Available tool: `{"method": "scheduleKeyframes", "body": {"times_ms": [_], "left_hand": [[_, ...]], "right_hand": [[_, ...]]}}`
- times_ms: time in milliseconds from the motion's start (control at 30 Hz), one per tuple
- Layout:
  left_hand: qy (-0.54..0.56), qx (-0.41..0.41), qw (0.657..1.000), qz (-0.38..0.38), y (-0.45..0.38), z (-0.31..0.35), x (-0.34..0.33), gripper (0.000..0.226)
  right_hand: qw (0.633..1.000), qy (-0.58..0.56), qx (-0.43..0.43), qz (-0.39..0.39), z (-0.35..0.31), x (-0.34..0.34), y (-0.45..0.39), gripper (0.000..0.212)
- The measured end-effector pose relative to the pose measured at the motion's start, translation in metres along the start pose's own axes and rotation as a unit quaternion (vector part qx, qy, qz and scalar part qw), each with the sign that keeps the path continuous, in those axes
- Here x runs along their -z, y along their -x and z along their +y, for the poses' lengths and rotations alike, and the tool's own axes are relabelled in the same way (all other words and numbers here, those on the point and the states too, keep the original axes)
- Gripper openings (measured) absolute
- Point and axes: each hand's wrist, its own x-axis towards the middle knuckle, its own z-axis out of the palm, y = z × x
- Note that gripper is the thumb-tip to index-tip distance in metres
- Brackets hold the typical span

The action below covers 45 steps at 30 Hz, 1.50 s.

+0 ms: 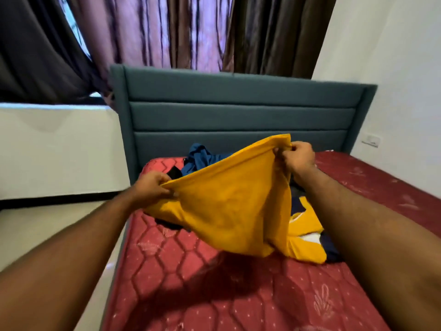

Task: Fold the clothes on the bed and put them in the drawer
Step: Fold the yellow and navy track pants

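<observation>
- Yellow garment [229, 206] hangs stretched between both hands above the red quilted mattress [191, 283], its lower part drooping onto the bed.
- Left hand [152, 186] pinches one edge of the cloth, fingers curled, arm reaching forward and low.
- Right hand [298, 157] grips the opposite edge, raised higher, fingers closed on a bunched fold.
- Blue garment [200, 157] lies crumpled behind, near the teal padded headboard [238, 111].
- Dark clothing shows beneath the yellow cloth.
</observation>
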Motion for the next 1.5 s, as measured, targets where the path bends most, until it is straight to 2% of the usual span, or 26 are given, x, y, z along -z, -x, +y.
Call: {"method": "scheduleKeyframes", "body": {"times_ms": [100, 200, 267, 300, 367, 400, 467, 500, 533, 567, 600, 633, 667, 733, 800, 867, 933, 1000, 1067, 1133, 1167, 1233, 1300, 1367, 1433, 1500], "left_hand": [[0.070, 0.039, 0.982, -0.172, 0.019, 0.033, 0.055, 0.021], [0.146, 0.031, 0.973, -0.176, 0.027, 0.048, 0.098, 0.027], [0.020, 0.037, 0.986, -0.163, 0.026, 0.049, 0.107, 0.025], [-0.082, 0.063, 0.977, -0.189, 0.026, 0.046, 0.102, 0.020], [-0.193, 0.132, 0.920, -0.314, 0.022, 0.035, 0.080, 0.013], [-0.210, 0.161, 0.889, -0.375, 0.019, 0.029, 0.066, 0.011], [-0.253, 0.183, 0.856, -0.412, 0.003, 0.017, 0.046, 0.007], [-0.280, 0.171, 0.870, -0.368, -0.010, 0.011, 0.043, 0.009], [-0.289, 0.150, 0.905, -0.275, -0.030, 0.002, 0.040, 0.009], [-0.263, 0.117, 0.949, -0.125, -0.052, -0.003, 0.041, 0.005], [-0.222, 0.077, 0.970, 0.058, -0.072, -0.005, 0.043, 0.009], [-0.199, 0.046, 0.950, 0.234, -0.096, -0.007, 0.041, 0.027], [-0.209, 0.021, 0.911, 0.355, -0.116, -0.006, 0.039, 0.049], [-0.207, 0.006, 0.875, 0.437, -0.149, -0.017, 0.011, 0.074], [-0.112, -0.003, 0.916, 0.385, -0.164, -0.047, -0.054, 0.063], [0.004, 0.063, 0.966, 0.251, -0.147, -0.086, -0.139, 0.040], [0.111, 0.209, 0.967, 0.095, -0.106, -0.120, -0.218, 0.031], [0.135, 0.303, 0.943, 0.018, -0.070, -0.141, -0.274, 0.058], [0.077, 0.295, 0.952, 0.011, -0.058, -0.154, -0.310, 0.077], [0.033, 0.272, 0.961, 0.047, -0.058, -0.148, -0.322, 0.068], [0.045, 0.243, 0.966, 0.079, -0.057, -0.135, -0.320, 0.064], [0.133, 0.184, 0.965, 0.130, -0.044, -0.103, -0.298, 0.061], [0.241, 0.145, 0.936, 0.211, -0.026, -0.064, -0.254, 0.050], [0.327, 0.132, 0.886, 0.300, -0.015, -0.033, -0.198, 0.042], [0.376, 0.106, 0.860, 0.329, -0.013, -0.021, -0.149, 0.033], [0.468, 0.169, 0.836, 0.233, -0.006, -0.035, -0.126, 0.038]], "right_hand": [[0.983, -0.049, -0.082, -0.158, -0.047, 0.024, 0.014, 0.010], [0.979, -0.155, 0.001, -0.130, -0.080, 0.048, 0.012, 0.008], [0.967, -0.024, 0.012, -0.254, -0.076, 0.050, 0.018, 0.013], [0.931, 0.093, -0.022, -0.352, -0.067, 0.047, 0.023, 0.012], [0.820, 0.228, -0.108, -0.514, -0.045, 0.036, 0.029, 0.005], [0.793, 0.233, -0.129, -0.548, -0.035, 0.028, 0.029, 0.004], [0.811, 0.206, -0.117, -0.536, -0.021, 0.009, 0.022, 0.003], [0.850, 0.188, -0.085, -0.486, -0.017, -0.003, 0.010, 0.008], [0.901, 0.163, -0.038, -0.401, -0.010, -0.019, -0.011, 0.015], [0.949, 0.112, 0.021, -0.293, -0.009, -0.032, -0.033, 0.019], [0.977, 0.041, 0.070, -0.198, -0.011, -0.043, -0.053, 0.021], [0.983, -0.049, 0.091, -0.150, -0.014, -0.057, -0.074, 0.031], [0.980, -0.112, 0.088, -0.137, -0.015, -0.068, -0.092, 0.052], [0.979, -0.097, 0.084, -0.160, 0.011, -0.092, -0.114, 0.074], [0.971, 0.001, 0.093, -0.222, 0.067, -0.109, -0.112, 0.059], [0.966, 0.085, 0.068, -0.233, 0.150, -0.110, -0.079, 0.047], [0.978, 0.131, 0.027, -0.158, 0.233, -0.088, -0.031, 0.051], [0.974, 0.172, -0.062, -0.132, 0.297, -0.058, 0.010, 0.073], [0.936, 0.259, -0.126, -0.201, 0.352, -0.028, 0.032, 0.103], [0.877, 0.365, -0.128, -0.284, 0.373, -0.008, 0.043, 0.111], [0.851, 0.418, -0.118, -0.295, 0.370, -0.005, 0.044, 0.097], [0.814, 0.486, -0.100, -0.301, 0.340, -0.003, 0.038, 0.049], [0.833, 0.369, -0.118, -0.395, 0.286, -0.003, 0.026, 0.022], [0.879, 0.102, -0.175, -0.431, 0.226, 0.003, 0.024, 0.007], [0.925, -0.044, -0.128, -0.354, 0.180, 0.003, 0.020, 0.015], [0.948, -0.101, -0.075, -0.294, 0.155, -0.008, 0.036, 0.011]]}}
